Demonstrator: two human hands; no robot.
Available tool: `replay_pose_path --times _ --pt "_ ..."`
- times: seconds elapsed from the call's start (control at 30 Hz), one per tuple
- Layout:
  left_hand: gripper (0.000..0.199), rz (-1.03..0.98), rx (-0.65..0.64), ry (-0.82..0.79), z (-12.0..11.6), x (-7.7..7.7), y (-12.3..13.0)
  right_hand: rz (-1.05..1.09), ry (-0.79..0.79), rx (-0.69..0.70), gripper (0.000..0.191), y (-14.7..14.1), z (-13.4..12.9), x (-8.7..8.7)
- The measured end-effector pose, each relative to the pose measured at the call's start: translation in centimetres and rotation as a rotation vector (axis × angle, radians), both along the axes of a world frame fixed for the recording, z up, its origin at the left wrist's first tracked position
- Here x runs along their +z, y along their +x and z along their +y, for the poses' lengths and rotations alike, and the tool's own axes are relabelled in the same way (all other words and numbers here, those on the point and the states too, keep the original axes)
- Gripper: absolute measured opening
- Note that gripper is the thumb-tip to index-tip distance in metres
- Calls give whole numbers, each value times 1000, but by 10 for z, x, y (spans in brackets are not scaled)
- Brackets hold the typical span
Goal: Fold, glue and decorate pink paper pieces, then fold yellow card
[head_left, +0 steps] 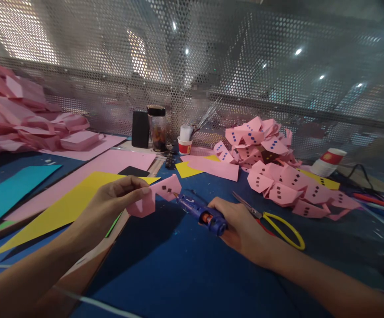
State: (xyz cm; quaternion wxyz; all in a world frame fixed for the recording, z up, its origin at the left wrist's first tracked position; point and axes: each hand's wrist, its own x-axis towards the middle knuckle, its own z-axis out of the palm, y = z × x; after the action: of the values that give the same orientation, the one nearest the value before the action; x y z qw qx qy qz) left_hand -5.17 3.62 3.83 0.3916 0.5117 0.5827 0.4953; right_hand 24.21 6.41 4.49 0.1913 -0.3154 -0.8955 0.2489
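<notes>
My left hand (121, 196) pinches a folded pink paper piece (144, 204) that has two dark squares on its right part. In my right hand (241, 223) is a blue glue gun (200, 212), its nozzle pointing left at the paper, touching or very close beside the squares. Both are held above the blue table surface (165, 274). Scissors (284, 229) with yellow handles lie just beyond my right hand, partly hidden by it.
Pink papers with dark squares (278, 185) are heaped at the right, more pink paper (16, 110) at the left. Yellow sheets (69, 201), a teal sheet (13, 190), a lidded jar (158, 130), a paper cup (184, 145) and a perforated metal screen (178, 66) surround the work area.
</notes>
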Motion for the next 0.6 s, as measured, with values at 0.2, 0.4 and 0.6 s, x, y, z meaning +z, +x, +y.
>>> replay_pose_path --times 0.2,0.4,0.6 --pt "23 -8 5 -5 1 -2 -1 -14 13 -13 20 -1 1 -2" --pt "25 -13 1 -6 2 -2 -1 -29 3 -24 22 -1 0 0" --pt "25 -17 6 -3 2 -1 -1 -21 2 -21 16 -2 -1 2"
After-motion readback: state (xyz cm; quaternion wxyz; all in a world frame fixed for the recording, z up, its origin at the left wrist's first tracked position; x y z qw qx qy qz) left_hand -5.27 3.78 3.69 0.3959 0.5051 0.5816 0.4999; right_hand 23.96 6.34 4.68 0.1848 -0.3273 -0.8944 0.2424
